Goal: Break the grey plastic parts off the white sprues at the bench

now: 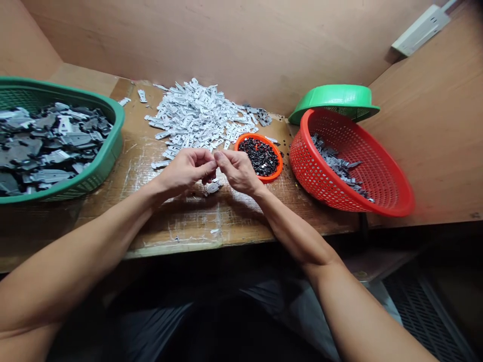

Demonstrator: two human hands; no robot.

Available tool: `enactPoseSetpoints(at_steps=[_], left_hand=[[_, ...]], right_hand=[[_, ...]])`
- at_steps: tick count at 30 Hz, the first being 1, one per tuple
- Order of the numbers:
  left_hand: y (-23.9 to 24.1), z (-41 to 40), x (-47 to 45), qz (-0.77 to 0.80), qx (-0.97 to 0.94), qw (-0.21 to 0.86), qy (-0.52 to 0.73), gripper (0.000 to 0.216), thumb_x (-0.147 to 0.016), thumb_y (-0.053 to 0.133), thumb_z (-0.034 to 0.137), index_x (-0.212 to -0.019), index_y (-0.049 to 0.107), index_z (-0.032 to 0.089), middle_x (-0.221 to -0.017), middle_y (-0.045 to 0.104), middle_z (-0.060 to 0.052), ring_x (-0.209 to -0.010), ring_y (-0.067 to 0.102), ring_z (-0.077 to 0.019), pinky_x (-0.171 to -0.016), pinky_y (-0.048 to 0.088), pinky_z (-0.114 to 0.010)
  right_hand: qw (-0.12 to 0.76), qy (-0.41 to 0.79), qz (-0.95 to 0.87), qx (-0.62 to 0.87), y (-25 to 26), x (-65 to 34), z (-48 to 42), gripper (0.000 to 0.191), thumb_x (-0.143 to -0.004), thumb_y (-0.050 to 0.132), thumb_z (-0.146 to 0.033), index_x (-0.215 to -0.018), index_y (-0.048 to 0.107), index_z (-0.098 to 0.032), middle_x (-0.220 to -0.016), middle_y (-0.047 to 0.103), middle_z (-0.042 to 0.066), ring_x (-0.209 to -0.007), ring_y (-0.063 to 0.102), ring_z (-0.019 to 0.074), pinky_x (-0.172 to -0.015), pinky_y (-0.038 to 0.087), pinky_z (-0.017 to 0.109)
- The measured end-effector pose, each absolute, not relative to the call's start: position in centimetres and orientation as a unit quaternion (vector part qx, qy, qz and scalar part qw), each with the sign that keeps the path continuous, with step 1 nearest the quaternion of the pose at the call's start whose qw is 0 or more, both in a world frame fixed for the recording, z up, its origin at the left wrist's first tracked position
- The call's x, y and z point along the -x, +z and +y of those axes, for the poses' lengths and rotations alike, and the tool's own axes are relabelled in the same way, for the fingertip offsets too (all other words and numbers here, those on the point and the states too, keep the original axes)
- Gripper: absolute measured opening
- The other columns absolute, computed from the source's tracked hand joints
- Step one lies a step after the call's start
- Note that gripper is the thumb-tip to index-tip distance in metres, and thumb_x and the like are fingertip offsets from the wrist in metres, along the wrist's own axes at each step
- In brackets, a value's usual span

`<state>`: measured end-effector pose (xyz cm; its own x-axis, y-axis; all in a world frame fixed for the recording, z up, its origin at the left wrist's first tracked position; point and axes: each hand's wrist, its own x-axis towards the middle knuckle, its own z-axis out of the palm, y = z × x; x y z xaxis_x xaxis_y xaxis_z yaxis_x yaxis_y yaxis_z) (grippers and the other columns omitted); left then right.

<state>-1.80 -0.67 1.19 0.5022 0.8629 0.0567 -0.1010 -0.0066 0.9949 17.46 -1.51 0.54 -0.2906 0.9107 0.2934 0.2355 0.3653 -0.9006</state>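
My left hand (186, 168) and my right hand (239, 172) meet over the table, thumbs and fingers pinched together at the tips. Whatever they hold is too small or too hidden to make out. Just below the fingers, a small metal bracket-like piece (214, 187) lies on the cardboard-covered tabletop (188, 221). Behind the hands spreads a heap of silvery stamped metal pieces (199, 115). Right beside my right hand stands an orange bowl (279, 168) full of small dark parts like screws or rivets (260, 156).
At the left, a green basket (117, 118) holds larger metal parts (56, 146). A red perforated basket (317, 176) with grey metal pieces (335, 163) leans at the right, a light-green basket (335, 95) behind it. Wooden panels (234, 45) enclose the table; a power strip (420, 30) hangs upper right.
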Motion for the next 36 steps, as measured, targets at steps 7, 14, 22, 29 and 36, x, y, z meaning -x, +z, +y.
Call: enactPoseSetpoints(at_steps=[7,14,22,29,36], left_hand=[[1.0,-1.1,1.5,0.333,-0.6,0.613,0.391,0.054,-0.084,0.104,0.057,-0.074,0.068,0.018,-0.066,0.065,-0.002,-0.056,0.055,-0.0117,-0.054,0.044,-0.024],[0.9,-0.9,1.3,0.358,-0.565,0.601,0.436,0.055,-0.076,0.107,0.058,-0.077,0.068,0.019,-0.069,0.068,-0.002,-0.059,0.057,-0.0118,-0.057,0.048,-0.024],[1.4,-1.3,1.5,0.369,-0.643,0.5,0.448,0.041,-0.089,0.094,0.053,-0.079,0.069,0.022,-0.07,0.068,-0.002,-0.063,0.058,-0.0155,-0.06,0.047,-0.027],[2.2,-1.7,1.5,0.303,-0.564,0.661,0.391,0.062,-0.07,0.109,0.066,-0.076,0.069,0.019,-0.064,0.065,0.0,-0.056,0.054,-0.0113,-0.056,0.045,-0.025],[1.8,-1.0,1.8,0.362,-0.575,0.6,0.423,0.047,-0.069,0.11,0.05,-0.083,0.08,0.016,-0.075,0.078,-0.005,-0.061,0.062,-0.013,-0.058,0.048,-0.024]], right_hand=[[0.448,0.292,-0.728,0.429,-0.4,-17.8,-1.1,0.074,-0.102,0.06,-0.092,-0.069,0.042,-0.028,-0.067,0.04,-0.002,-0.069,0.037,0.0174,-0.066,0.037,0.033],[0.445,0.392,-0.702,0.394,-0.7,-17.3,-0.7,0.077,-0.096,0.057,-0.099,-0.072,0.05,-0.026,-0.07,0.045,-0.003,-0.07,0.041,0.0164,-0.068,0.038,0.032],[0.436,0.355,-0.725,0.397,-0.3,-16.8,-1.4,0.066,-0.107,0.05,-0.08,-0.069,0.042,-0.027,-0.065,0.036,-0.003,-0.064,0.034,0.016,-0.064,0.031,0.033],[0.435,0.294,-0.752,0.397,-0.2,-17.7,-1.7,0.058,-0.108,0.055,-0.07,-0.068,0.046,-0.028,-0.062,0.04,-0.001,-0.063,0.034,0.0183,-0.064,0.029,0.035],[0.439,0.475,-0.64,0.415,0.7,-17.9,-0.6,0.081,-0.1,0.046,-0.101,-0.068,0.049,-0.027,-0.059,0.038,-0.004,-0.057,0.032,0.0144,-0.054,0.028,0.03]])
